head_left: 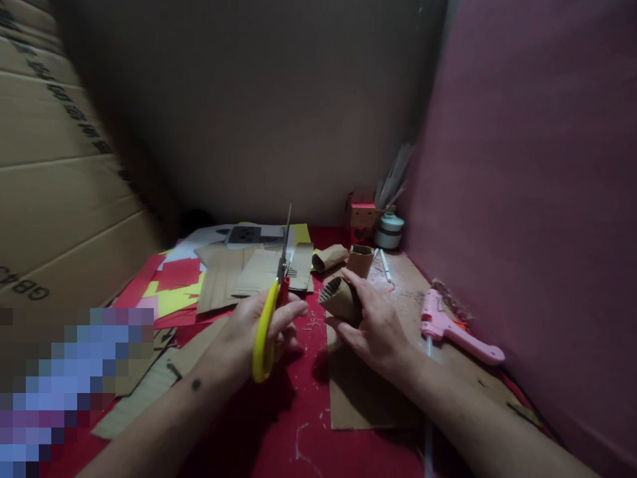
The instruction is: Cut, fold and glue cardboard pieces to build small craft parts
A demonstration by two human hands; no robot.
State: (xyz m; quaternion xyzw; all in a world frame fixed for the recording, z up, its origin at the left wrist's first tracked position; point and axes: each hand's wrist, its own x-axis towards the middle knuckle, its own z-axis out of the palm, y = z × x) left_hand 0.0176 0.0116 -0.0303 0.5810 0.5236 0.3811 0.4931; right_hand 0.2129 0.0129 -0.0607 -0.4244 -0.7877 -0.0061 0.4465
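Scissors with a yellow handle (265,342) point upward in my left hand (279,318), whose fingers are closed around them. A short red piece (285,289) shows beside the blades; I cannot tell whether it belongs to the scissors. My right hand (373,318) grips a short cardboard tube (343,302), its ridged open end turned to the left. Just behind it stands another cardboard tube (361,260), and a third rolled cardboard piece (329,257) lies on its side. Below the right hand is a flat cardboard sheet (368,405).
Cardboard pieces (223,275) and coloured paper (182,275) spread over the left of the red table (303,445). A pink glue gun (460,337) lies at right near a pink wall. Behind are a teal jar (389,232) and a small box figure (363,218). A large carton (54,153) rises at left.
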